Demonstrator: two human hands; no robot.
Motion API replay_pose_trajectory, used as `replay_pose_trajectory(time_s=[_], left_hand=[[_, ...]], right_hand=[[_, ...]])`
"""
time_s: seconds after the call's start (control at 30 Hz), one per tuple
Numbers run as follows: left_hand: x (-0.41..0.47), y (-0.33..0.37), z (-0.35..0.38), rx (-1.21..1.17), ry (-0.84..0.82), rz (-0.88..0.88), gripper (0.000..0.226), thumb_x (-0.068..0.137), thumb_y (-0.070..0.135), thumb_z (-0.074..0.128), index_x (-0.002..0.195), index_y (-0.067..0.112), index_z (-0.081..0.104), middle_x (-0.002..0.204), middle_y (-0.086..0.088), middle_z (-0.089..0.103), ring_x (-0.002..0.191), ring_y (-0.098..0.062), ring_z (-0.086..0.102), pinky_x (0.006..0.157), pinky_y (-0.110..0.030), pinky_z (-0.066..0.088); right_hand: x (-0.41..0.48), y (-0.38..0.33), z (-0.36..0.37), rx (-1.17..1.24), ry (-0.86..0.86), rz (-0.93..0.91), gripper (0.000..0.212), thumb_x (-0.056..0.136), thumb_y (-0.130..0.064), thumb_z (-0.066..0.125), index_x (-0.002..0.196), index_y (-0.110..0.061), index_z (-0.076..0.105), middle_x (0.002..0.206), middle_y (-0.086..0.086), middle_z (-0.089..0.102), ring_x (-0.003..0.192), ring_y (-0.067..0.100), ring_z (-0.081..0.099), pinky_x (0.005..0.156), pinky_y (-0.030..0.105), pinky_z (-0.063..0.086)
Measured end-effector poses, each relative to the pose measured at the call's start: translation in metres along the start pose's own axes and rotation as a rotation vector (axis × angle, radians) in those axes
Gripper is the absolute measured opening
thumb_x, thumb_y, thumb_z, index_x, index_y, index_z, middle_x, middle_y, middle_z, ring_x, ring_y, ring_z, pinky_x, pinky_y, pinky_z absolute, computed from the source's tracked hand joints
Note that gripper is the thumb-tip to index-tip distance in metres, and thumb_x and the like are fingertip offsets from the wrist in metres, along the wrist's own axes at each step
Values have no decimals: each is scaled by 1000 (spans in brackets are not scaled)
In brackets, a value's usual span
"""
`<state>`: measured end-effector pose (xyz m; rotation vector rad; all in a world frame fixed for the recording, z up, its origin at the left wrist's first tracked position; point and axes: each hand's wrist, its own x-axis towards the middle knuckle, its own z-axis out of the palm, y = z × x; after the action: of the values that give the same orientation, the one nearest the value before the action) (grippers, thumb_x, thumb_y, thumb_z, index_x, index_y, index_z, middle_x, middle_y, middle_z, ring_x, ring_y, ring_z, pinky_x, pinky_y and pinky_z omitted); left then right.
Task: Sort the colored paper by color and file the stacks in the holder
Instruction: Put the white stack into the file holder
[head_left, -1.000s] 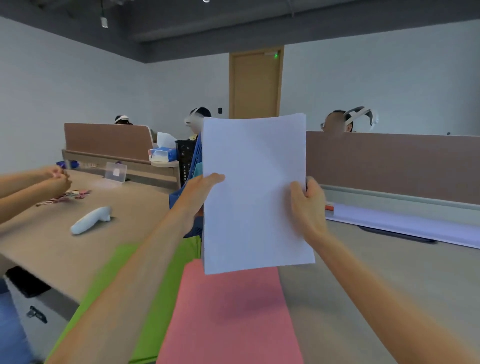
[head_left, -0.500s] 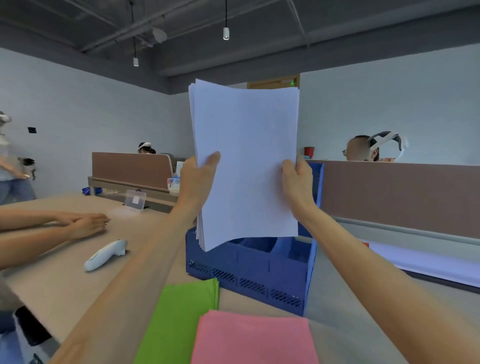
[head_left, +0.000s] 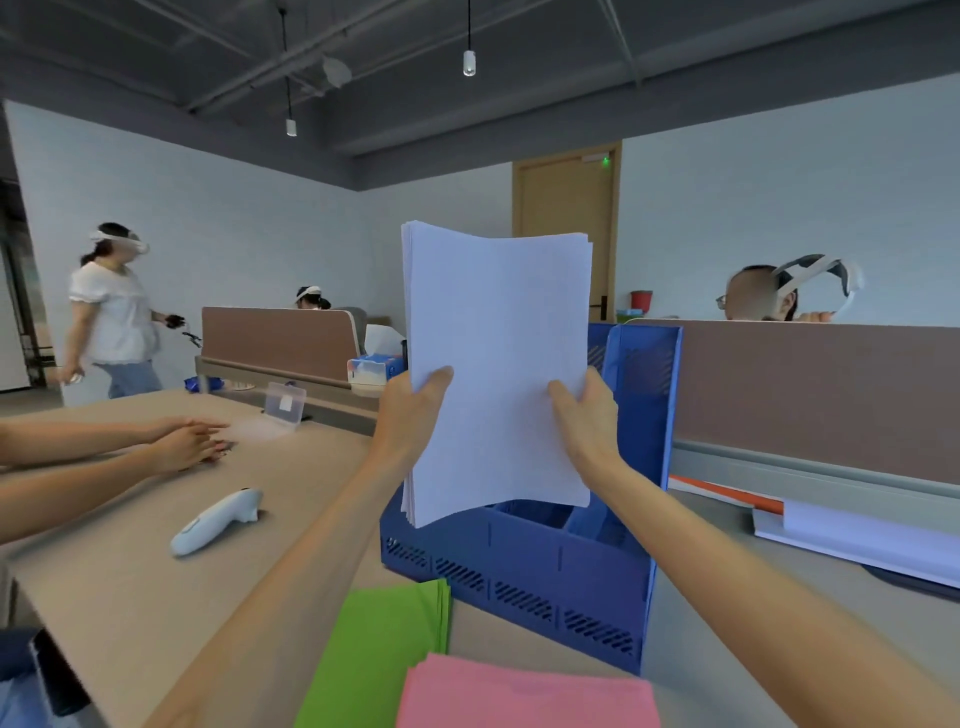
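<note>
1. At the left of the counter (head_left: 119, 587) lies a white controller (head_left: 215, 522), well apart from the papers.
2. A green stack (head_left: 384, 660) lies flat near the front edge. A pink stack (head_left: 524, 696) lies just beside it on the right. Both are not yet filed.
3. The left hand (head_left: 413, 410) grasps the left edge of the pale stack (head_left: 498, 364), with the thumb on the near face.
4. The pale stack is in the air, just above the blue holder (head_left: 519, 587). It stands upright with its long axis vertical. The lower short edge points down to the compartments, and the broad face looks at the camera. The top edge bows a little.
5. The right hand (head_left: 587, 415) grasps the right edge in the same way.
6. The holder stands behind the two flat stacks, open on top, with its tall wall at the right.
7. I think the step in hand is to lower the stack into one compartment. To do it well, both hands should keep the sheets square, put the lower edge between two dividers, and let go only when it touches the bottom. Otherwise loose sheets may catch on a divider.
</note>
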<state>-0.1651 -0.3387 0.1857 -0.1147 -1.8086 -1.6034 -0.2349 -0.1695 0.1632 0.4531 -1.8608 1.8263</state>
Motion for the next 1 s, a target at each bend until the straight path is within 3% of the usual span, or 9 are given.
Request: replay_pose_trajectory(time_s=[0.07,0.23,0.3,0.4,0.53,0.67,0.8,0.9,1.0], left_hand=[[0,0,0,11,-18,7,20,96,20,55,78,29,59,87,-1,60,81,-17,55,75,-33,44],[2,4,-4,134,30,38,24,98,30,51,79,17,59,67,5,50,60,-12,44,55,-25,36],[8,3,-10,221,76,65,32,96,36,49,75,12,54,67,1,45,64,-19,41,53,-26,32],[12,9,-19,345,127,103,34,97,38,46,66,24,45,64,2,43,72,-32,39,56,-33,38],[10,18,-23,466,167,177,33,100,33,41,75,18,56,63,1,54,61,-24,50,58,-32,40],[12,13,-29,597,224,236,38,100,35,37,94,9,63,79,-10,67,73,-30,61,68,-46,53],[16,13,-27,637,259,258,39,101,34,38,93,4,62,80,-15,66,73,-34,58,62,-40,48],[16,12,-18,706,263,227,39,101,34,36,90,6,60,77,-11,64,73,-31,56,59,-35,38],[17,4,-11,691,212,252,36,100,35,36,87,11,59,74,-9,62,79,-35,56,62,-37,41]], right_hand=[[1,2,0,-4,-3,12,8,92,-20,51,96,-26,55,94,-11,61,89,15,59,77,33,51],[18,-7,13,0,-24,38,16,87,-28,48,85,-14,53,83,-4,56,74,15,49,67,32,43],[26,-10,23,5,-40,41,18,87,-30,46,78,-14,47,79,-4,49,71,14,43,64,31,38],[35,-13,40,20,-125,65,20,93,-24,42,75,-19,38,81,-5,43,74,14,39,62,29,33],[46,-12,54,-9,-276,136,13,95,-27,41,102,-16,46,101,-1,48,81,12,44,65,27,37],[51,-6,59,-104,-387,202,59,96,-25,50,147,-13,24,126,4,51,103,17,53,77,27,43],[49,-3,52,-168,-440,208,73,94,-27,55,153,-11,15,147,7,37,131,24,40,92,29,36],[48,3,47,-232,-482,217,62,93,-25,54,147,-6,31,150,8,36,136,28,37,104,37,37],[48,11,47,-214,-454,178,34,83,-15,54,113,1,59,119,16,61,112,34,59,88,40,51]])
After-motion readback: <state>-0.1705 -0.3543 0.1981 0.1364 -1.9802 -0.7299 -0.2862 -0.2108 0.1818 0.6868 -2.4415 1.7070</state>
